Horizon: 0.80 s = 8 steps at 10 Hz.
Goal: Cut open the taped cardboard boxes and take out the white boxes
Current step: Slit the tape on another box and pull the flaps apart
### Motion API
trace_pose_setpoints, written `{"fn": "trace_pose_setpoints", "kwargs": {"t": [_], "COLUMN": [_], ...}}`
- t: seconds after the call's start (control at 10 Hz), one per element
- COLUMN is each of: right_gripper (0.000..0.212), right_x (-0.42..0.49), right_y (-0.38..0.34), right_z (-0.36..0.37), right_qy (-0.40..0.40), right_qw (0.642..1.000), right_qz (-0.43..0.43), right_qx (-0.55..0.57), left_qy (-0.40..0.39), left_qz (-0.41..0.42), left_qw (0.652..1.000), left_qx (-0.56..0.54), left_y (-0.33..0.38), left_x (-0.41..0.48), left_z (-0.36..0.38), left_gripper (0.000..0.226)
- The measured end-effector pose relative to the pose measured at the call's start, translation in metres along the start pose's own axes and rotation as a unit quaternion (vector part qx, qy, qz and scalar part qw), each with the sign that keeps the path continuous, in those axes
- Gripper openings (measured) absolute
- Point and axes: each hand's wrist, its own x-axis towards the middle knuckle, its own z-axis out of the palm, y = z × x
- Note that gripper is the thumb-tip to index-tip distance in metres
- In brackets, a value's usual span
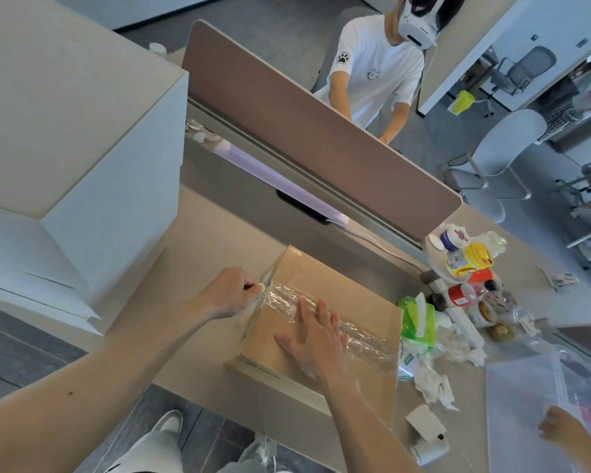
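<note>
head view: step in hand is opening the seam. left hand (234,291) is pinching the tape (355,332) end, grip clamped; blade unclear. right of that grip, right hand (316,336) is pressing flat, fingers apart, on the cardboard box (321,278) sitting on the worktop (219,233). box sealed, white boxes hidden. next is probably calling for working along the seam.

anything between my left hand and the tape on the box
Nothing visible: the left hand pinches the tape at the box edge. Further along the strip, the right hand lies flat on it.
</note>
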Motion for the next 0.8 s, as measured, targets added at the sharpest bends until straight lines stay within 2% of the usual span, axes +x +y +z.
{"fn": "trace_pose_setpoints", "kwargs": {"t": [0.8], "right_gripper": [0.088], "right_x": [0.002], "right_y": [0.001], "right_z": [0.004], "right_qy": [0.009], "right_qw": [1.0], "right_qz": [0.003], "right_qx": [-0.01], "left_qy": [-0.028], "left_qz": [-0.01], "left_qw": [0.999], "left_qx": [-0.013], "left_y": [0.006], "left_x": [-0.022], "left_z": [0.0], "left_gripper": [0.052]}}
